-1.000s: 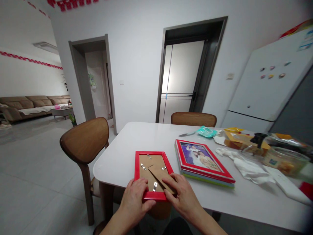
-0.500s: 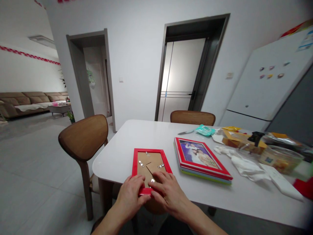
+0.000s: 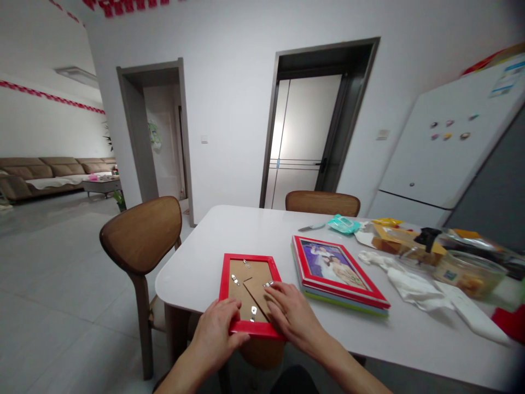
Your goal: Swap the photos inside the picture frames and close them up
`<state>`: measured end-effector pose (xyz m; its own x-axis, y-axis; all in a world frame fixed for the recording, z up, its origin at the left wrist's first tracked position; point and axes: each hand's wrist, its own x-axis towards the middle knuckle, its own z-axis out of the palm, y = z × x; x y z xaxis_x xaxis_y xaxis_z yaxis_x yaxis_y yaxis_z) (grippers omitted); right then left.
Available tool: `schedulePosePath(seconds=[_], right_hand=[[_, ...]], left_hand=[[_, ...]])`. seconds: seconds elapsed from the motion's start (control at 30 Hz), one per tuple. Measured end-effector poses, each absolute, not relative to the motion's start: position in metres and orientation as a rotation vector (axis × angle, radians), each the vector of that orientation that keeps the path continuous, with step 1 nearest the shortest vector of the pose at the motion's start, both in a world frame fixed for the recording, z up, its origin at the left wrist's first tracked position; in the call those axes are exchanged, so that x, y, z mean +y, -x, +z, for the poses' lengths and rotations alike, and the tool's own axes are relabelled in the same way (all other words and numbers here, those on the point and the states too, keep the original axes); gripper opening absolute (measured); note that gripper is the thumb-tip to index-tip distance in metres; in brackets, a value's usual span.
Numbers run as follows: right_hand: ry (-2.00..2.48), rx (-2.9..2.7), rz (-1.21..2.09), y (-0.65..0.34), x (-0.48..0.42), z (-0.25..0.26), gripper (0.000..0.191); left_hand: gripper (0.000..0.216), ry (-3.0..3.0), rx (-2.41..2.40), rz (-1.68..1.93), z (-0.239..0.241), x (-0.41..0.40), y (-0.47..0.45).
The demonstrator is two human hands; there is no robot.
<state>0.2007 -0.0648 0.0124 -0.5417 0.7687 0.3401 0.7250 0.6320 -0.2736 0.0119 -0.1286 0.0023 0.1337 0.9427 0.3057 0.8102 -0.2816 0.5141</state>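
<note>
One frame (image 3: 224, 278) (four clips (image 3: 254, 311)): left hand (image 3: 216, 327) holds its near-left corner; right hand (image 3: 294, 313) touches backing (image 3: 259, 270), grip unclear.

I see a red frame (image 3: 258, 328) with a plain brown back (image 3: 256, 269) and shiny silver clips (image 3: 254, 313). Another red frame (image 3: 340, 285) has a purple picture (image 3: 328, 262). The table (image 3: 246, 227) is white. The stuff (image 3: 471, 282) in the clear tub (image 3: 488, 264) looks orangey, but it's blurry.

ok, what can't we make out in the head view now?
All head view:
Red frame's front: faces away.
Its right rim's near end: behind the right hand.
Green layer's top face: under the top frame.
Tub label: too small.
Red item: cut off, right edge.
</note>
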Motion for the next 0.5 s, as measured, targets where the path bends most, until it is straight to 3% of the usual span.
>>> schedulePosePath(seconds=[0.17,0.5], right_hand=[[1.416,-2.393,0.035,-0.194,-0.042,0.01,0.027],[1.375,-2.416,0.143,-0.188,-0.035,0.007,0.029]], left_hand=[[0.046,-2.172,1.729,0.857,0.002,-0.129,-0.007],[0.027,-2.178,1.771,0.847,0.003,-0.134,-0.01]])
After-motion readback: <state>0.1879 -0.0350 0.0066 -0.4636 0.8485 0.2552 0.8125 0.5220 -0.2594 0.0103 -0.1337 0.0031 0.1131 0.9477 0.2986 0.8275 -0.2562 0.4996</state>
